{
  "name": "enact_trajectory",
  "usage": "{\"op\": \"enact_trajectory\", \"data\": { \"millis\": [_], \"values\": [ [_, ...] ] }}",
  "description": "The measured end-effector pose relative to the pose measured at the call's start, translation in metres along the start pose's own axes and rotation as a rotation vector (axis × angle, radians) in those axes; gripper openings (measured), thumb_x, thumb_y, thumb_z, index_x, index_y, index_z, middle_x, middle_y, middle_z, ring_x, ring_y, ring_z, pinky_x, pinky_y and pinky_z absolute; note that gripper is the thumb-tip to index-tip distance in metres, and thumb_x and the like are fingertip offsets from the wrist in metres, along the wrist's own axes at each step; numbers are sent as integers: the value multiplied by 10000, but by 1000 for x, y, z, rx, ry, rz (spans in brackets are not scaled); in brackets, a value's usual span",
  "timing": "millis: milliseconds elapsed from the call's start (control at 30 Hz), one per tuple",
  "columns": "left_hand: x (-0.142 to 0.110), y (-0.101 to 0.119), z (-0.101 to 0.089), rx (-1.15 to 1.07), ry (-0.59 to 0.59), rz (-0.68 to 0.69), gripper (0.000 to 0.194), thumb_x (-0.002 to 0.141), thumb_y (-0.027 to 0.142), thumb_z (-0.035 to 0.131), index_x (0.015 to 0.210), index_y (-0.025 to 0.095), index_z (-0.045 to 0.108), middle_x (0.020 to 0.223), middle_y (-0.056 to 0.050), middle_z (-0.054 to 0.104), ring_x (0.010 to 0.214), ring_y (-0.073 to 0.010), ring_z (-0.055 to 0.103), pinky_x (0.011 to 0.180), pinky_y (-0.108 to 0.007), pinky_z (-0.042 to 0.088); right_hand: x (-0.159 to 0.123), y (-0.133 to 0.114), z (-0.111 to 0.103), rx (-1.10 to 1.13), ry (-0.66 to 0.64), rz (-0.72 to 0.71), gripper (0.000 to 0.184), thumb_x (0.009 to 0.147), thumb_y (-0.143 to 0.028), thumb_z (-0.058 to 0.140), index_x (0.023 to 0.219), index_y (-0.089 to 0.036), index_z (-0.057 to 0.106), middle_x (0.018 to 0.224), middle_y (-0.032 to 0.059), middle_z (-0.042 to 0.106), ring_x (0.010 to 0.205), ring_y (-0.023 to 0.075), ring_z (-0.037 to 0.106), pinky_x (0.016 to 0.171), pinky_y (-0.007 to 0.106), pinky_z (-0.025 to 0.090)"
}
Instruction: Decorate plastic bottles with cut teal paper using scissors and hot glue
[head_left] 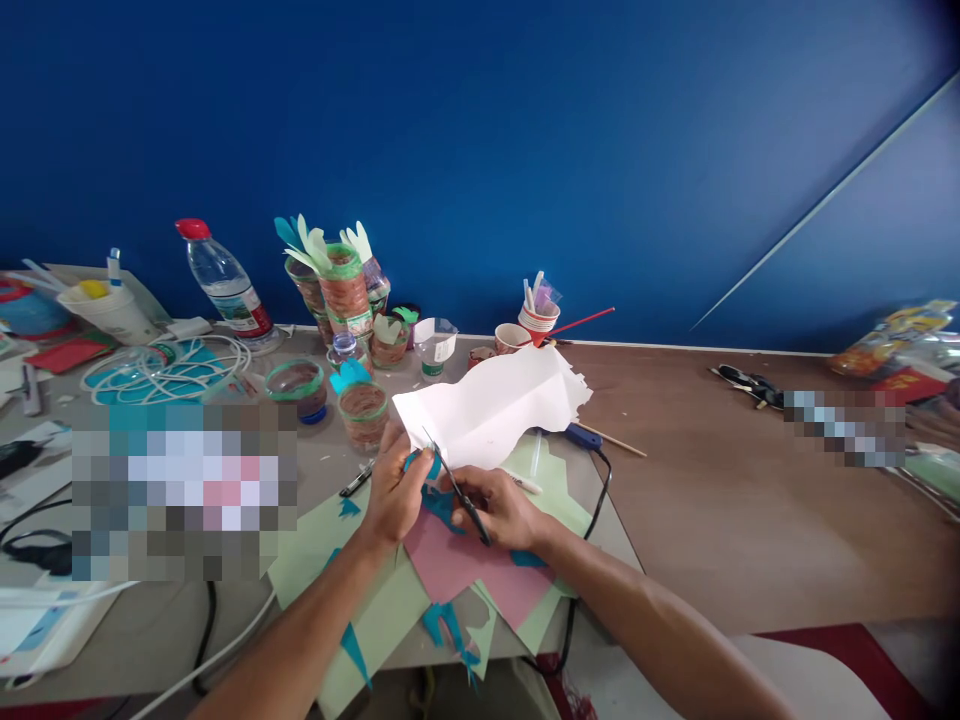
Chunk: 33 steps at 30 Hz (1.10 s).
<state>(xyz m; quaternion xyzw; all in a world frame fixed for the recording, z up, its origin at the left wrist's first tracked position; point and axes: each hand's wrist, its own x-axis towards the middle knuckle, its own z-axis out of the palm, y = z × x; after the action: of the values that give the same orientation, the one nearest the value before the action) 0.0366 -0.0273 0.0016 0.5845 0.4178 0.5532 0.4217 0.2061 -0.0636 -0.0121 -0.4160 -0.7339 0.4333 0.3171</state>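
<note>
My left hand point(397, 488) pinches the near left corner of a large white sheet of paper point(487, 405), with a bit of blue paper under the fingers. In my right hand point(499, 505) is a pair of black-handled scissors point(471, 508), its blades apart and pointing up and left at the paper's edge by my left thumb. The sheet's right end is jagged and its near side is wavy. Below my hands lie a pink sheet point(480, 565), pale green sheets point(375, 620) and blue scraps point(444, 628).
Wrapped cups with paper leaves point(345, 290) stand along the blue wall, near a red-capped bottle point(225, 280). A blue glue gun point(583, 436) lies right of the paper, its black cord trailing over the table edge. Coiled white cable point(169, 370) lies at left.
</note>
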Motion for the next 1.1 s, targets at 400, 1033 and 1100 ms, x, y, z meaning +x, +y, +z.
{"op": "enact_trajectory", "data": {
  "millis": [400,1033,1100],
  "values": [
    [-2,-5,-2,-556,-275,-470,237,592,337,704,746,162,661,631,-22,625,583,-167,558,588,-312,451,-18,-8,17,-355,173,-167,283,802,-370,534,989,-161,573,622,5,537,538,149,440,535,268,323],
    [2,-13,1,-342,-238,-373,272,724,402,663,856,164,671,803,-37,682,761,-191,618,722,-298,469,-13,-10,18,91,101,103,220,837,-375,552,910,-170,523,629,-50,406,551,94,337,506,231,287],
    [3,-8,-1,-286,-263,-314,254,760,407,627,843,168,655,784,-30,668,755,-184,608,728,-292,463,-13,-9,17,94,94,112,202,839,-352,554,921,-168,534,637,-47,417,558,93,337,513,230,288]
  ]
}}
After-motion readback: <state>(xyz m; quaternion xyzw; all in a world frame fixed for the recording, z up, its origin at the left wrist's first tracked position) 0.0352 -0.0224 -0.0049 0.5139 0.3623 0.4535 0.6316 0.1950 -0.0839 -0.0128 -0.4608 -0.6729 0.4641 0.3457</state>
